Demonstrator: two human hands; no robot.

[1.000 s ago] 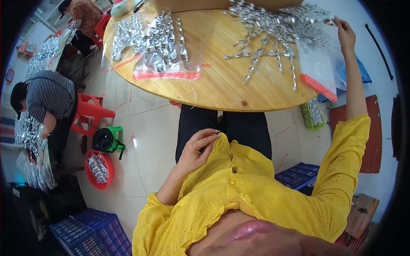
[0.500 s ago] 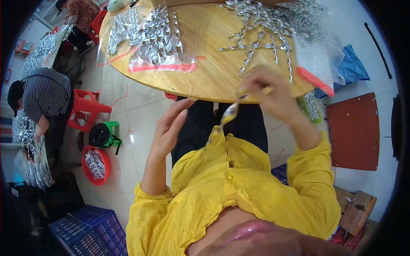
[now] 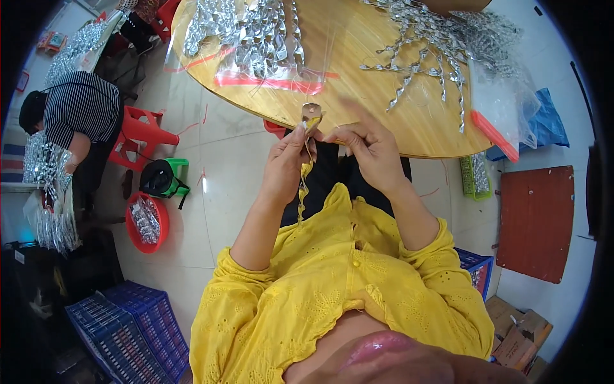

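Observation:
My left hand (image 3: 285, 161) is closed on a twisted shiny spiral strip (image 3: 306, 171), just in front of the table's near edge. A wider, flat shiny end of the strip stands above the fingers, and the yellow-looking twisted length hangs down toward my lap. Close beside it, my right hand (image 3: 375, 157) has its thumb and fingers pinched together near the strip. One of its fingers is smeared by motion, and what the pinch holds is too small to make out. On the round wooden table (image 3: 348, 48), silver spiral strips (image 3: 265, 41) lie on clear plastic bags with red edges.
More silver spirals (image 3: 441, 54) spread at the table's right, beside a clear bag (image 3: 505, 105). At left, a person in a striped shirt (image 3: 80, 105) bends over silver strips near a red stool (image 3: 144, 136). A red basin (image 3: 147, 221) and blue crates (image 3: 131, 326) stand on the floor.
The spiral strip has passed from my right hand to my left, which was empty and apart before. My right hand has come down and in beside it. The whole view has shifted slightly.

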